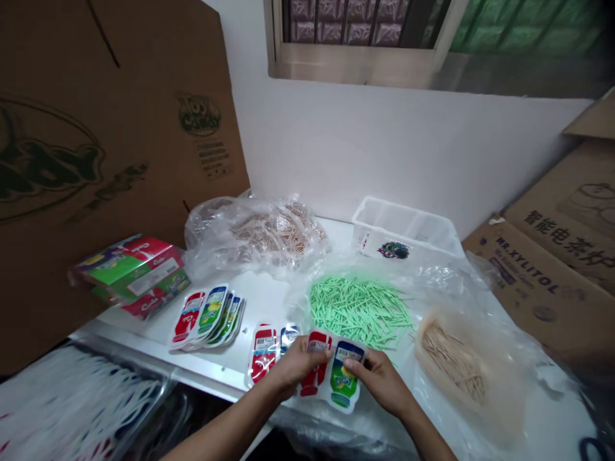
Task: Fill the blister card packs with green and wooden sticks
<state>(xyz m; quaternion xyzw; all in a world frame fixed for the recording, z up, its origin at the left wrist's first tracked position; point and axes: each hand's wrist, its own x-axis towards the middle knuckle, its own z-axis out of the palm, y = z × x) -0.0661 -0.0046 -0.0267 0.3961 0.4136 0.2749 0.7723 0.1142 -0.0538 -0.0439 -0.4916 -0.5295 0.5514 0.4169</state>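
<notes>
Between my hands is a flat double packet (343,392), with a red bottle-printed half and a blue-and-green half. My left hand (294,370) pinches the red half, thumb on its face. On the blue-and-green half, the thumb of my right hand (382,383) presses the front while its fingers are mostly hidden behind. A similar red packet (263,353) lies on the table just left of my left hand, its blue neighbour partly covered. Farther left sits a stack of the same packets (210,314). Behind my hands spreads a pile of light green sticks (358,308).
A clear bag of brown sticks (276,230) lies at the back. Behind the green sticks stands a white plastic bin (408,227). Tan sticks (454,362) rest in a bag at right. A colourful display box (139,272) and large cartons (144,128) flank the table.
</notes>
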